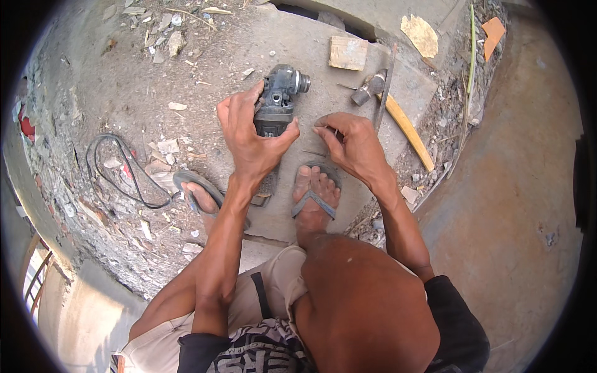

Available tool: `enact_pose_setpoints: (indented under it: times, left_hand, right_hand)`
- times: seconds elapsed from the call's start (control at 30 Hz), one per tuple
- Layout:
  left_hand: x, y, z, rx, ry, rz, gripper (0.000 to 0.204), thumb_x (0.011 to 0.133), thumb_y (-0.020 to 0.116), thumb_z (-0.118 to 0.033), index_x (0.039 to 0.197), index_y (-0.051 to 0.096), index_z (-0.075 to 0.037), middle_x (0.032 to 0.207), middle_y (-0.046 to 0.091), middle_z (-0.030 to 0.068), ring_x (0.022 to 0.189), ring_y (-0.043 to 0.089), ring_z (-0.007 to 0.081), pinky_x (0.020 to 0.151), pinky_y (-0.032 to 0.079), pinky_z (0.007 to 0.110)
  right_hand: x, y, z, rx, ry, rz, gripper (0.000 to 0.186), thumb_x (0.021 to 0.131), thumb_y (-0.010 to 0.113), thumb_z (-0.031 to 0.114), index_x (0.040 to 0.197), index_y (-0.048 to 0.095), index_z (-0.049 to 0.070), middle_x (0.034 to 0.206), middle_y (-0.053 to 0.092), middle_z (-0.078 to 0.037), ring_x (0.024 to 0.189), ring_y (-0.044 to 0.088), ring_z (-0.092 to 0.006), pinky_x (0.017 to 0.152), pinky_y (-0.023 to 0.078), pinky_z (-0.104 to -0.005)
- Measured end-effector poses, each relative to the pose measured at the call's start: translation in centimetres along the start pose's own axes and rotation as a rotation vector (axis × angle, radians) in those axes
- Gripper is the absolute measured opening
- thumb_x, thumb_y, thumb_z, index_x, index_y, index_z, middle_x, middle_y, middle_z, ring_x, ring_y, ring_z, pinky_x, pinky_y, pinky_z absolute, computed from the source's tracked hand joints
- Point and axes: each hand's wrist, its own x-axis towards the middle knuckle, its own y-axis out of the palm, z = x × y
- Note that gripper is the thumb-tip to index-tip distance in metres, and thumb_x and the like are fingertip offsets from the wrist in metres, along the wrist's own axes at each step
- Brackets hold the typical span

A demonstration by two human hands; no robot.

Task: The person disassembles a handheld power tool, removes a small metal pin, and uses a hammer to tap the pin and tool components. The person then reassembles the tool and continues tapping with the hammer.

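Grey angle grinder lies on the concrete slab just past the flip-flopped feet; left hand rests on its body, fingers curled loosely. Right hand beside it pinches something thin, can't tell what. Farther off, a wooden-handled hammer and small wood block.

bright soft daylight, sharp centre, fisheye-bent dark rim.

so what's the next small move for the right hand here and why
Probably bring the right hand across to the head of the angle grinder. The left hand already grips the grinder's body on the concrete slab, and the right fingers pinch a small thin piece beside it; what the piece is cannot be told. The hammer lies untouched.
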Motion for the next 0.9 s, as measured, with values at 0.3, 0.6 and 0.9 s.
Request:
enact_pose_setpoints:
  times: [0.3,0.6,0.9]
  left_hand:
    - [0.0,-0.3,-0.2,0.056,0.002,0.032,0.079,0.067,0.093,-0.021,0.136,0.062,0.000,0.119,0.065,0.0123,0.111,0.056,0.0296,0.100,0.041,0.045]
    - [0.0,-0.6,0.2,0.046,0.025,0.041,0.080,0.067,0.095,-0.027,0.136,0.061,-0.003,0.124,0.064,0.0145,0.118,0.054,0.0333,0.104,0.041,0.048]
    - [0.4,-0.2,-0.5,0.064,0.003,-0.016,0.074,0.070,0.096,-0.030,0.130,0.063,-0.001,0.124,0.067,0.0145,0.117,0.057,0.0331,0.103,0.042,0.047]
  right_hand:
    - [-2.6,2.9,0.4,-0.399,-0.052,0.234,0.022,0.077,0.072,0.004,0.096,0.066,-0.002,0.097,0.064,-0.018,0.087,0.072,-0.0377,0.071,0.059,-0.0464]
    - [-2.8,2.9,-0.4,-0.378,-0.114,0.164,0.021,0.085,0.071,0.009,0.099,0.059,0.000,0.094,0.059,-0.017,0.082,0.069,-0.0355,0.067,0.058,-0.0453]
    - [1.4,-1.2,1.4,0.736,0.221,-0.155,0.015,0.101,0.068,0.009,0.111,0.066,-0.001,0.085,0.070,-0.006,0.069,0.062,-0.0097,0.062,0.050,-0.0248]
